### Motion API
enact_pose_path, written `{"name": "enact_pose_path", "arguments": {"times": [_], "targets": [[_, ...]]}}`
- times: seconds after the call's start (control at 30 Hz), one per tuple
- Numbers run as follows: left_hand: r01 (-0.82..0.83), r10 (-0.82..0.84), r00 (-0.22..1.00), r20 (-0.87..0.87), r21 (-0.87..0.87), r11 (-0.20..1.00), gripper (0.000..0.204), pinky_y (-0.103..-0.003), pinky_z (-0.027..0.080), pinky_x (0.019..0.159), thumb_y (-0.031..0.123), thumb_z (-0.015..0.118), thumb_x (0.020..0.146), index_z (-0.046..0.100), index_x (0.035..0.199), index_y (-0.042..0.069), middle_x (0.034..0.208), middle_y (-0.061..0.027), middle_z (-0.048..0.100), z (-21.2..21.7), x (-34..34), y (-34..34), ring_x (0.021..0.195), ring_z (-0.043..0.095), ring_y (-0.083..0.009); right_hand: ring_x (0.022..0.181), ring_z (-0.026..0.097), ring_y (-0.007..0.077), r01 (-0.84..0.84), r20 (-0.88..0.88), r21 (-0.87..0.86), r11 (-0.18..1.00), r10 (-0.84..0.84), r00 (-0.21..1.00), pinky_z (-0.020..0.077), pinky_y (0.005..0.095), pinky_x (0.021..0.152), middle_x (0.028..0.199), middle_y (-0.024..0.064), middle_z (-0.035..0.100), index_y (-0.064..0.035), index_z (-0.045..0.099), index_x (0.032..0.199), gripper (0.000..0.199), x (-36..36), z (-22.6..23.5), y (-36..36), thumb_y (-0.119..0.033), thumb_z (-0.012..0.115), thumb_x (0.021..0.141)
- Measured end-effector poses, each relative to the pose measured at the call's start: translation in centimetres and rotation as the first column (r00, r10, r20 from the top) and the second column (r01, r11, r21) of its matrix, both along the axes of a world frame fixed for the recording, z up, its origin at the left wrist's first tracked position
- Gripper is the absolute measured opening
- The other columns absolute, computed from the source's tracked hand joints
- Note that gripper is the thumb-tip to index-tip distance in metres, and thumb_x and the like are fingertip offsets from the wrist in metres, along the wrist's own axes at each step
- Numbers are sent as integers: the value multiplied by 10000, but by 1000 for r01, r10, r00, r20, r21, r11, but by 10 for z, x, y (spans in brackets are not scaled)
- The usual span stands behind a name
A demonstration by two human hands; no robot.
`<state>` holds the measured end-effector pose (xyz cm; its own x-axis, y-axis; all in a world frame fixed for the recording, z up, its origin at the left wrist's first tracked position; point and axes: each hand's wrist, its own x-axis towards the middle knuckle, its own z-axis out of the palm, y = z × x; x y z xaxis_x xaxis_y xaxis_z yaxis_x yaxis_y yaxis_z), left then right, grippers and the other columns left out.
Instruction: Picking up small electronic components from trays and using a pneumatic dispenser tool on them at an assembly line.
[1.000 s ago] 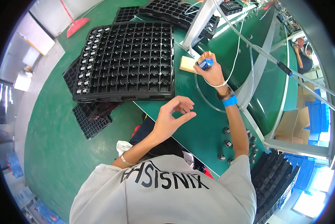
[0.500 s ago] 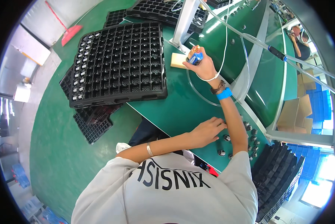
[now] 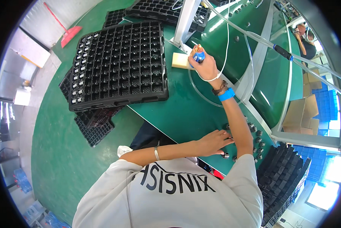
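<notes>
My right hand (image 3: 206, 68) is closed round a blue hand tool (image 3: 199, 57) with a brass-coloured top, held upright above the green workbench (image 3: 178, 110), close to a pale yellow block (image 3: 180, 60). A white cord and a blue band circle that wrist. My left hand (image 3: 215, 143) reaches across the bench beside my right forearm, fingers stretched and thumb apart. Its fingertips touch or hover over one small metal cylinder, partly hidden. Another metal cylinder (image 3: 225, 155) lies just by the thumb. Several more metal cylinders (image 3: 259, 140) are scattered past my right forearm.
A black compartment tray (image 3: 125, 68) lies at the left, its left columns holding small silver parts. Stacked black trays (image 3: 280, 182) stand at the lower right. A metal post (image 3: 185, 22) and a thin hose (image 3: 250, 57) rise beyond the bench. A person (image 3: 307, 45) is at far right.
My left hand has moved nearer to me and slightly right, over one of the metal cylinders. My right hand, with the blue tool, has shifted a little left and turned slightly.
</notes>
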<state>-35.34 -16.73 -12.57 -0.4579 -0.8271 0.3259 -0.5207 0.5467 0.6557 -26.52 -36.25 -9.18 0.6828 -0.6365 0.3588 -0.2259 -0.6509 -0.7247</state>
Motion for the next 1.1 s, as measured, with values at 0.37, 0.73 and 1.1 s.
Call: {"name": "enact_pose_path", "arguments": {"times": [0.37,0.73,1.1], "targets": [[-66,65,998,-18,-96,993,582,-373,379,812,235,691,710,421,1202,81,1116,-138,430,-9,-14,-4,1013,439,-287,686,590,377,41,-12,-72,997,-42,999,468,405,618,724,180,606,-55,553,906,306,3,-7,-3,-305,629,746],[-125,120,991,-50,-111,986,363,-328,422,769,99,597,756,489,1102,73,983,-108,475,-14,-7,-7,883,484,-251,642,617,280,26,-36,-60,998,-28,999,477,347,612,709,136,611,-11,562,940,331,1,-2,3,-267,642,746],[276,58,849,-526,534,799,303,-281,450,713,63,568,791,478,1078,40,939,-74,510,29,77,-7,824,528,-149,637,609,289,72,-72,-104,992,-80,994,477,347,604,709,142,606,-26,548,988,351,3,-7,-2,-269,644,754]]}}
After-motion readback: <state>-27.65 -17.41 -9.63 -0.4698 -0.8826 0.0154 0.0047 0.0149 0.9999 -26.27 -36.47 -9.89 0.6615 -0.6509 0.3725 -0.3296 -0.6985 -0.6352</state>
